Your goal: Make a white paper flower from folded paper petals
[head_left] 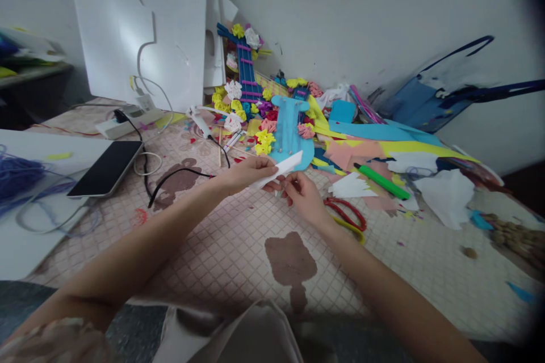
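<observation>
A folded strip of white paper (289,164) is pinched in my left hand (251,173), its free end slanting up to the right. My right hand (304,195) is closed close beside it, fingertips pressed together at the lower edge of the paper, where a small white bit shows. Exactly what lies between the right fingertips is partly hidden. Just beyond both hands lies a light blue guitar-shaped cutout (289,119) with strings and small pegs. Yellow crumpled-paper flowers (264,142) lie at its left. Red-handled scissors (347,212) rest near my right wrist.
A phone (106,169), a power strip (128,119) with cables and a white glue gun (200,122) lie on the left. A dark blue guitar neck with paper flowers (249,71) leans behind. Paper scraps, a green marker (383,181) and a blue bag (426,96) are rightward.
</observation>
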`<state>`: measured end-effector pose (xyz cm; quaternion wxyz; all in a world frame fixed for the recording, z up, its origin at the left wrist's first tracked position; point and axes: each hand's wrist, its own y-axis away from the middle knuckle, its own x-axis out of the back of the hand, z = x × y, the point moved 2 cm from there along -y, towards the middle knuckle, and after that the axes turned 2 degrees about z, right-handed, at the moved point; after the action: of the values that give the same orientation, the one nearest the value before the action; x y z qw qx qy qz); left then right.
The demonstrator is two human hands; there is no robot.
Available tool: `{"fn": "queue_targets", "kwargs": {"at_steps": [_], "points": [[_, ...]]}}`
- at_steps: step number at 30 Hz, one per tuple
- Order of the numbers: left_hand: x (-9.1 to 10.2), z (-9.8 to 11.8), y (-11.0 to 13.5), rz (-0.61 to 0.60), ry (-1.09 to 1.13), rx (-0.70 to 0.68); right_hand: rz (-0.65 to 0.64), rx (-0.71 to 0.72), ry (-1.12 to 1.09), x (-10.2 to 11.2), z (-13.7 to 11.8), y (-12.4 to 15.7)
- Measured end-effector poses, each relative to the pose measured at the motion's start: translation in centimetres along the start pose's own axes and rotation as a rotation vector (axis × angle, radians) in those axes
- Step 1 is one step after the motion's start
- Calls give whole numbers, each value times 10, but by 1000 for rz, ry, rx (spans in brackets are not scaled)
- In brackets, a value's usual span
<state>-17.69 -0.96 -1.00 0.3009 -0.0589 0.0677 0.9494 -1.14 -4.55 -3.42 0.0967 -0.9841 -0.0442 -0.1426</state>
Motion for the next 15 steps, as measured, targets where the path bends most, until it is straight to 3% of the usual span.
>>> {"fn": "queue_targets", "kwargs": {"at_steps": [10, 15], "points": [[-2, 5, 2, 106, -51, -39, -3, -88, -120, -2, 2, -3], [-1, 2, 1, 62, -83, -23, -1, -129, -144, -2, 3, -2]]}}
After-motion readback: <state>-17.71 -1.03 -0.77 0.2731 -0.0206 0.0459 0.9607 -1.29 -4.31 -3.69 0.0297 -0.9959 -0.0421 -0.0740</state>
